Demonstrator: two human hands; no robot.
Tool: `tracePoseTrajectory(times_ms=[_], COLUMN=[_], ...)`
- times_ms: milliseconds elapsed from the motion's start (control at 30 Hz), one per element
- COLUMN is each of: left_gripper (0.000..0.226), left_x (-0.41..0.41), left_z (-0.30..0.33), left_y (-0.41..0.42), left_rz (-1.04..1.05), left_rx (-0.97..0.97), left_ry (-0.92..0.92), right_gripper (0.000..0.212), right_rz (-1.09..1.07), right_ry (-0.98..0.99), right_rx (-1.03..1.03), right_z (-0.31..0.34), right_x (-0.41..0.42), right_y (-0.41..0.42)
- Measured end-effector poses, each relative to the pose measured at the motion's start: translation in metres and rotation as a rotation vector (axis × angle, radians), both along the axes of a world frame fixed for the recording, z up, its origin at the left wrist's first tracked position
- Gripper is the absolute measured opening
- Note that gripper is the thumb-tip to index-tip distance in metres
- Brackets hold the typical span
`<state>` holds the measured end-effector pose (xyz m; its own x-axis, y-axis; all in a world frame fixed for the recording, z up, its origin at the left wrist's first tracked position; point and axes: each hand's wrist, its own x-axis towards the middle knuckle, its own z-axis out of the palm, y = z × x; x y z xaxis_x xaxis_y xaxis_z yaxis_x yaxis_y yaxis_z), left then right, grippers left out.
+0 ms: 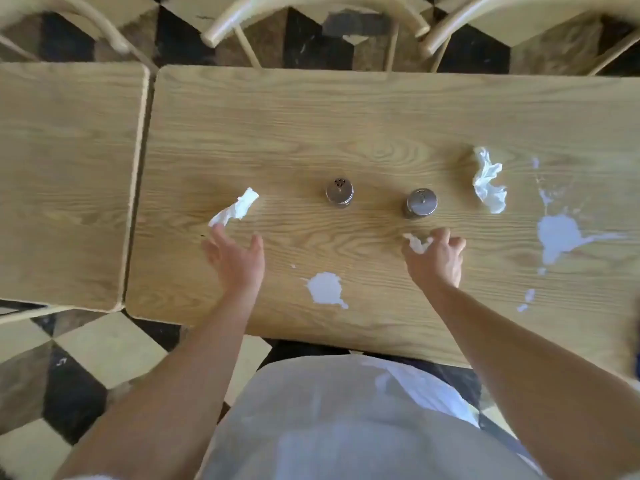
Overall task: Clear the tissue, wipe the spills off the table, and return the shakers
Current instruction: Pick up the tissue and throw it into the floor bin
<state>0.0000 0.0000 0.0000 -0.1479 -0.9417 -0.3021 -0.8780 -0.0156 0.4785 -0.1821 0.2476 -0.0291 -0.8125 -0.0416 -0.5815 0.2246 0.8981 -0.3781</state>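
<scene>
1 head-worn, wide-angle view, looking steeply down and forward from above the near edge of a wooden table (346,109). The wearer's torso and both forearms enter from the bottom of the frame, close to the lens. The table's far edge lies near the top, with chair backs (311,15) and checkered floor (104,344) beyond. Straight edges bow outward toward the frame's borders.

Light wood-grain table (381,112), white tissues (488,181) and spills (561,237), silver shakers (339,191) (perforated tops), black-and-cream checkered floor (79,368)
</scene>
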Motion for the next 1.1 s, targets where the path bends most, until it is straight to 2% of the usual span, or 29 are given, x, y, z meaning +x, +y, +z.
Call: tracePoseTrajectory(times_ms=[33,133,267,367,500,600,767,900,1033,1100], left_gripper=[0.066,0.068,0.040,0.028,0.012,0.018,0.021,0.032,0.028,0.021], left_x=[-0.007,-0.028,-0.037,-0.046,-0.046,-0.044,-0.059,-0.067,-0.079,-0.085], left_z=[-0.006,-0.021,-0.044,-0.052,-0.054,-0.048,-0.008,0.019,0.033,0.038], left_y=[-0.015,-0.055,-0.060,-0.059,-0.059,-0.059,-0.028,0.025,0.081,0.108], left_rz=[-0.038,-0.121,-0.437,-0.490,-0.432,-0.357,-0.595,-0.764,-0.842,-0.894], left_rx=[-0.062,-0.060,-0.136,-0.129,-0.080,-0.005,-0.232,-0.202,-0.011,0.004], left_ry=[-0.032,-0.105,-0.224,-0.288,-0.196,-0.151,0.123,0.217,0.077,0.039], right_gripper=[0.046,0.030,0.021,0.015,0.017,0.018,0.018,0.010,0.017,0.021], right_rz=[-0.017,-0.042,0.007,-0.039,-0.095,-0.094,-0.057,0.109,0.395,0.523], right_ry=[0.016,0.039,0.060,0.029,-0.009,-0.027,-0.064,-0.113,0.012,0.111], right_rx=[0.004,-0.025,-0.025,-0.030,-0.008,-0.028,-0.099,-0.153,-0.192,-0.250], right_z=[-0.001,-0.006,-0.007,-0.007,-0.005,-0.006,-0.002,0.010,0.028,0.037], right_x=[0.000,0.003,0.008,0.001,-0.011,-0.016,-0.028,-0.031,-0.023,-0.016], right_y=[-0.001,0.005,0.014,0.012,0.008,0.012,0.026,0.034,0.035,0.039])
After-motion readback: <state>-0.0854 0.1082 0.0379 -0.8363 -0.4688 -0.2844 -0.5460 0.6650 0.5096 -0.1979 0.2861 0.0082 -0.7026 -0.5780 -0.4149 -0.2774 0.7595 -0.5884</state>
